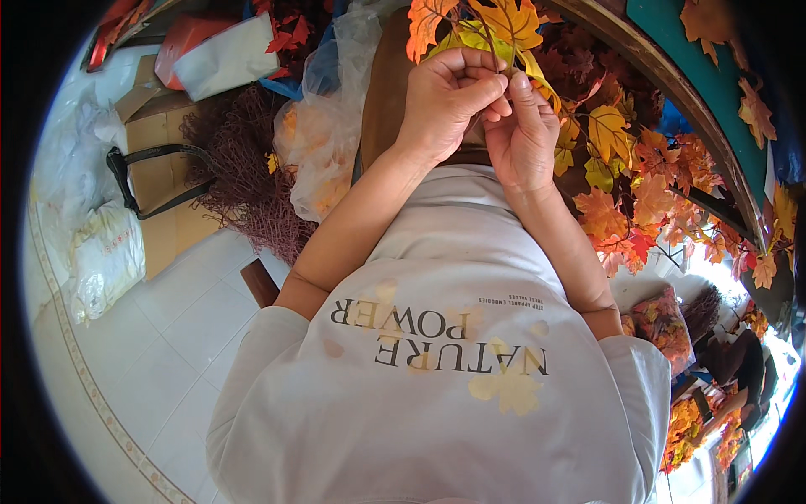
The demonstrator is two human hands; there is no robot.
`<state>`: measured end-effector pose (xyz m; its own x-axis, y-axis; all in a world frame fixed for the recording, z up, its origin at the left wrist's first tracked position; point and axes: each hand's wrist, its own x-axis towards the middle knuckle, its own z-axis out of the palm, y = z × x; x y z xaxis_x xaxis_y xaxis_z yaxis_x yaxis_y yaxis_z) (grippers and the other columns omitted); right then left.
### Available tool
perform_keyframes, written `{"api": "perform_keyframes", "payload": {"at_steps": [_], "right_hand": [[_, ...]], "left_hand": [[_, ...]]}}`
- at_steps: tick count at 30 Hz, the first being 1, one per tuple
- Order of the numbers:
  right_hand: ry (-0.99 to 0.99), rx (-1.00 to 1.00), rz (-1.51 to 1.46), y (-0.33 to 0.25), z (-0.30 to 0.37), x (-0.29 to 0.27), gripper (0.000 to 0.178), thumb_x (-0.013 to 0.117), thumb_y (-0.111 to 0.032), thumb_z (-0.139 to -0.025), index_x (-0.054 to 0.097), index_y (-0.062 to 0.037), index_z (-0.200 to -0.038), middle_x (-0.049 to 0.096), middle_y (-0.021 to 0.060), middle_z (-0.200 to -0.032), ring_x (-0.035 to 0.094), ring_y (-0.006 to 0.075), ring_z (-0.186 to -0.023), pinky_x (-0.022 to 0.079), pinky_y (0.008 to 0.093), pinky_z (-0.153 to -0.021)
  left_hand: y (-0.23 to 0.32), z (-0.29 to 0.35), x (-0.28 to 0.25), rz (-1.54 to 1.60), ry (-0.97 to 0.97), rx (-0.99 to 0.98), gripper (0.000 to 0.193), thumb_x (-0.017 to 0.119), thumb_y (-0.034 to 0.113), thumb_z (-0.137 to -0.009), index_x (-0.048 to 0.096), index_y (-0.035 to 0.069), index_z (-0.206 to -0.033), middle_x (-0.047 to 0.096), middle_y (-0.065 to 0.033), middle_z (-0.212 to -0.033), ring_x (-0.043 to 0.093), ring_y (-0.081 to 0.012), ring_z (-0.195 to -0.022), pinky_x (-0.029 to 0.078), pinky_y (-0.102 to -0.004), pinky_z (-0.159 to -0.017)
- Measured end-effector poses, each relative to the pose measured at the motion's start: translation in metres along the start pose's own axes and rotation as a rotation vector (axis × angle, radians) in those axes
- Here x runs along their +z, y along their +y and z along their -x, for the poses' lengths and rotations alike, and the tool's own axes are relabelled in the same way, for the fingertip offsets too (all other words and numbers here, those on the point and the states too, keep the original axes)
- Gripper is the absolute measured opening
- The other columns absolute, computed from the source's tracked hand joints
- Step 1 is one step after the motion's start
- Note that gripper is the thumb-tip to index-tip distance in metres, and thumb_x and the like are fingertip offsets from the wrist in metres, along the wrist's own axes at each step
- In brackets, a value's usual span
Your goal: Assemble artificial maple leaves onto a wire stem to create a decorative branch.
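Note:
My left hand (449, 107) and my right hand (525, 134) meet at the top middle, fingertips almost touching. Thumb and fingers of the left pinch the thin brown stem of an artificial maple leaf sprig (510, 23). The right thumb and fingers close on the same stem just beside it. Orange and yellow leaves fan out above my hands, cut off by the upper edge. Exactly where the stem ends between the fingers is hidden.
Bunches of artificial maple leaves (651, 181) hang at the right, below a green tabletop (672, 42) with a wooden edge. On the left lie a heap of brown twig stems (239, 160), a clear plastic bag (323, 134) and a cardboard box (164, 185).

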<state>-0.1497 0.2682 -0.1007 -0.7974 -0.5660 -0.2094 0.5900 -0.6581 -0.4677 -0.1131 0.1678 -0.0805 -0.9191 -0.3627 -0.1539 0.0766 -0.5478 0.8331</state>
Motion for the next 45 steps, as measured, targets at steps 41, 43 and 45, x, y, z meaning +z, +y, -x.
{"api": "perform_keyframes", "payload": {"at_steps": [41,43,45], "right_hand": [[0.206,0.331,-0.369,-0.029,0.017,0.000,0.016,0.055,-0.020,-0.090,0.059,-0.0050,-0.092,0.057,0.0017,-0.077,0.050,0.0105,-0.063,0.045,0.0223,-0.062],[0.201,0.325,-0.363,-0.030,0.017,0.001,0.015,0.055,-0.019,-0.090,0.058,-0.0049,-0.093,0.057,0.0020,-0.077,0.050,0.0108,-0.063,0.044,0.0223,-0.062],[0.186,0.274,-0.280,-0.031,0.018,0.003,0.015,0.055,-0.018,-0.089,0.059,-0.0038,-0.091,0.058,0.0033,-0.076,0.051,0.0116,-0.063,0.046,0.0236,-0.062]], "left_hand": [[0.008,0.013,0.032,-0.159,0.094,-0.096,0.013,0.060,-0.007,-0.079,0.054,-0.002,-0.090,0.061,-0.0080,-0.070,0.062,-0.0143,-0.059,0.047,-0.0210,-0.048],[0.008,0.013,0.032,-0.157,0.090,-0.097,0.013,0.060,-0.006,-0.079,0.055,-0.002,-0.090,0.061,-0.0079,-0.070,0.062,-0.0141,-0.058,0.047,-0.0213,-0.048],[0.008,0.013,0.031,-0.154,0.086,-0.097,0.013,0.060,-0.006,-0.079,0.055,-0.002,-0.090,0.061,-0.0078,-0.070,0.062,-0.0140,-0.058,0.047,-0.0217,-0.048]]}}
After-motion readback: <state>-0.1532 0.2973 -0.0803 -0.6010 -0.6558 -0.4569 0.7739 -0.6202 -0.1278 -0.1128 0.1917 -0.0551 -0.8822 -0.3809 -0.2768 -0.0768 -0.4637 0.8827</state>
